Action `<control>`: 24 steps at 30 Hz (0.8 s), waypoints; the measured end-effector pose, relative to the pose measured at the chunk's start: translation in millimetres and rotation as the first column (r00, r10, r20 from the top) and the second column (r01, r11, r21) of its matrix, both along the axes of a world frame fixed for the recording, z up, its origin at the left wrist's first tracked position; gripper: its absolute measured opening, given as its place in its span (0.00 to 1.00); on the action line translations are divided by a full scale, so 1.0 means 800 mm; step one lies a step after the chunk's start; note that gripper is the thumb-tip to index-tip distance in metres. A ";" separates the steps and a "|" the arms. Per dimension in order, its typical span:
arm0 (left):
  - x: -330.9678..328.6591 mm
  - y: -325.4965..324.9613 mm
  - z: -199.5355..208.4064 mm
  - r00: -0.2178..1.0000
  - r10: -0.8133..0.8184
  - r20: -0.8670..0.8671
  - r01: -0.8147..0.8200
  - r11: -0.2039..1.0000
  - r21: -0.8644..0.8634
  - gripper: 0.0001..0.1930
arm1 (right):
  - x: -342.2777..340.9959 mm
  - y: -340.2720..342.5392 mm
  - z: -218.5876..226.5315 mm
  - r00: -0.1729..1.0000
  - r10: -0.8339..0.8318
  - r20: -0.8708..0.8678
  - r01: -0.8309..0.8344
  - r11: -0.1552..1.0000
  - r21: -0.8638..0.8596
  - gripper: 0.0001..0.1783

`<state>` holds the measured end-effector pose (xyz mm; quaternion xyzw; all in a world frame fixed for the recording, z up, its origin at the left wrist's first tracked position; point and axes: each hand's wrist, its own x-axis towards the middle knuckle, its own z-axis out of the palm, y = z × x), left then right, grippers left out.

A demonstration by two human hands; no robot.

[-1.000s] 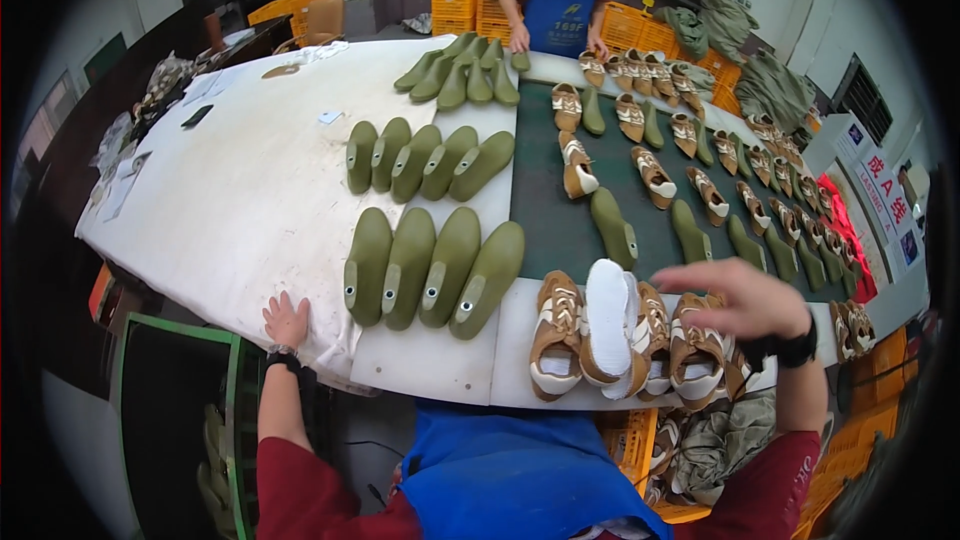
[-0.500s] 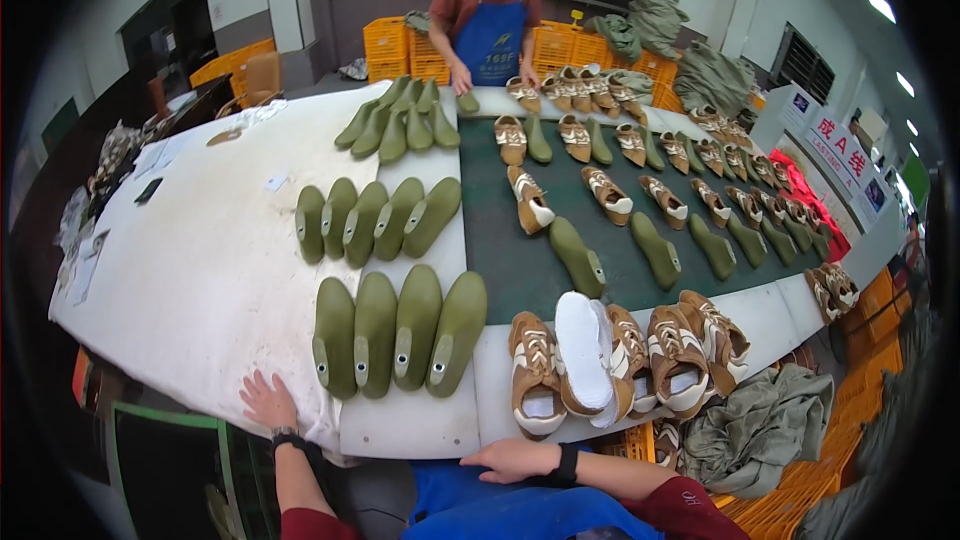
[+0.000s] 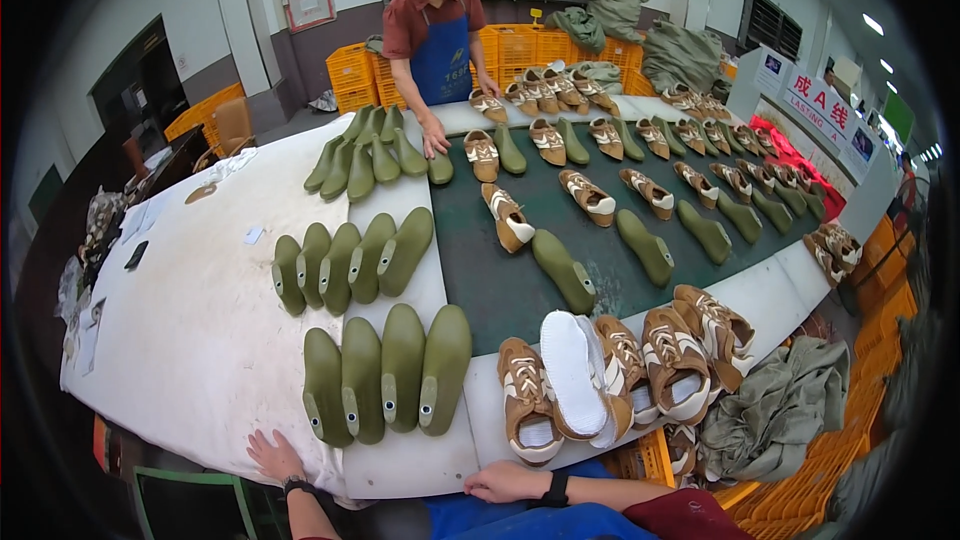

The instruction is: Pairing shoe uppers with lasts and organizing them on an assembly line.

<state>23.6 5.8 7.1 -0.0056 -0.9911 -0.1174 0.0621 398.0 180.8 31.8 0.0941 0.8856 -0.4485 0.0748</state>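
Note:
My left hand (image 3: 275, 456) rests flat on the white table cover (image 3: 180, 340), fingers spread, holding nothing. Beside the near table edge lies my right hand (image 3: 505, 482), fingers loosely stretched and slightly bent; nothing shows in it. A near row of olive-green shoe lasts (image 3: 404, 365) stands between and beyond my hands, with another row of lasts (image 3: 340, 270) behind it. To the right, brown-and-white sneakers (image 3: 527, 400) line the near edge, a white sole-shaped piece (image 3: 572, 375) upright among them.
A dark green belt (image 3: 470, 290) carries rows of sneakers and lasts. Across the table a person in a blue apron (image 3: 440, 62) touches a single last (image 3: 440, 169). Orange crates (image 3: 350, 70) stand behind; grey-green cloth (image 3: 775, 410) lies at the right.
The view has shifted a little. The person opposite has leaned in and brought the single last nearer, onto the belt's left end. My hands stay about where they were.

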 end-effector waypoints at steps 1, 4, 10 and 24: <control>0.000 -0.003 -0.002 1.000 0.007 -0.009 -0.007 1.000 0.007 0.25 | -0.001 0.001 -0.001 1.000 -0.010 -0.005 0.010 1.000 -0.005 0.11; 0.000 0.001 -0.001 1.000 0.014 -0.006 -0.014 1.000 0.016 0.25 | -0.005 0.008 0.003 0.996 -0.051 0.077 0.060 0.991 -0.122 0.11; -0.048 0.008 -0.070 0.956 -0.244 -0.162 0.240 0.970 -0.043 0.28 | 0.009 0.011 -0.017 0.980 -0.195 0.031 0.196 0.951 -0.241 0.10; -0.031 -0.028 -0.046 0.941 -0.335 -0.033 0.326 0.931 -0.167 0.27 | 0.014 0.012 -0.015 0.899 -0.274 -0.342 0.189 0.947 -0.261 0.12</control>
